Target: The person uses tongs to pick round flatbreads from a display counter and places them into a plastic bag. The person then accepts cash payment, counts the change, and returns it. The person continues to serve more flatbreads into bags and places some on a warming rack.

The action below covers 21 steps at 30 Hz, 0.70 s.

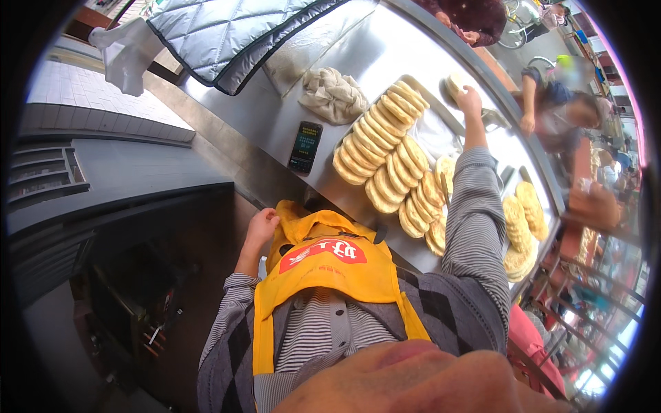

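Observation:
My right hand reaches across the metal counter; its fingers touch a round flatbread lying on a small round metal plate or pan at the counter's far side. Overlapping rows of round flatbreads stand on a metal tray between me and that hand. More flatbreads lie stacked at the right end of the counter. My left hand is beside the yellow apron at my waist, fingers curled; whether it pinches the apron's edge cannot be told.
A crumpled beige cloth and a phone with a lit screen lie left of the tray. A silver quilted cover drapes over the counter's far left. Two people stand beyond the counter, one in a dark red top, another leaning near its edge.

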Tool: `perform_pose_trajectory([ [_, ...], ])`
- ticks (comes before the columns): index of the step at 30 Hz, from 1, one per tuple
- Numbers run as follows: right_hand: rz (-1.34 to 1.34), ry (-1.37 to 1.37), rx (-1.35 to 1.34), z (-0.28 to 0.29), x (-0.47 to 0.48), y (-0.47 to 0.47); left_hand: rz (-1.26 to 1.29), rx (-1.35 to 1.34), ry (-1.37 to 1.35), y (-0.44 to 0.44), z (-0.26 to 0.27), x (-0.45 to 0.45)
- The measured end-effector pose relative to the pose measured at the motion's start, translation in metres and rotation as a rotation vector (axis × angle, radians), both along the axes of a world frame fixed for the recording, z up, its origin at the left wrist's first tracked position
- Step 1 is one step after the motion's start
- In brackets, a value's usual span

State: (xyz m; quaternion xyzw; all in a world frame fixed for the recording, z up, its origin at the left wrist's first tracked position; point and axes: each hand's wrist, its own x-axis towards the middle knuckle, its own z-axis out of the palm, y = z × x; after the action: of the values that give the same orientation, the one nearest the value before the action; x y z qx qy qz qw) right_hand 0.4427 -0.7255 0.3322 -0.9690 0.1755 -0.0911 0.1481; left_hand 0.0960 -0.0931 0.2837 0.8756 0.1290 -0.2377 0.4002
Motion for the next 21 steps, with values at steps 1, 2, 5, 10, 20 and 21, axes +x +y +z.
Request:
perform_pose_trajectory([
  [1,0.044,0.010,-0.023,-0.003,-0.005,0.019,0.030,-0.024,0.038,0.000,0.004,0.001],
  [2,0.094,0.002,0.073,-0.005,-0.015,0.042,0.067,-0.047,0.074,-0.001,0.008,0.001],
  [5,0.240,-0.033,0.352,0.006,-0.070,0.115,0.080,-0.166,0.096,-0.003,0.008,0.014],
  [10,0.162,0.025,0.655,0.032,-0.196,0.171,-0.279,-0.733,0.239,-0.053,0.083,0.061],
  [20,0.074,0.007,0.823,0.047,-0.329,0.214,-1.166,-0.237,0.052,-0.155,0.132,0.083],
  [21,0.084,-0.014,0.801,0.055,-0.333,0.215,-1.211,-0.212,0.052,-0.162,0.135,0.084],
])
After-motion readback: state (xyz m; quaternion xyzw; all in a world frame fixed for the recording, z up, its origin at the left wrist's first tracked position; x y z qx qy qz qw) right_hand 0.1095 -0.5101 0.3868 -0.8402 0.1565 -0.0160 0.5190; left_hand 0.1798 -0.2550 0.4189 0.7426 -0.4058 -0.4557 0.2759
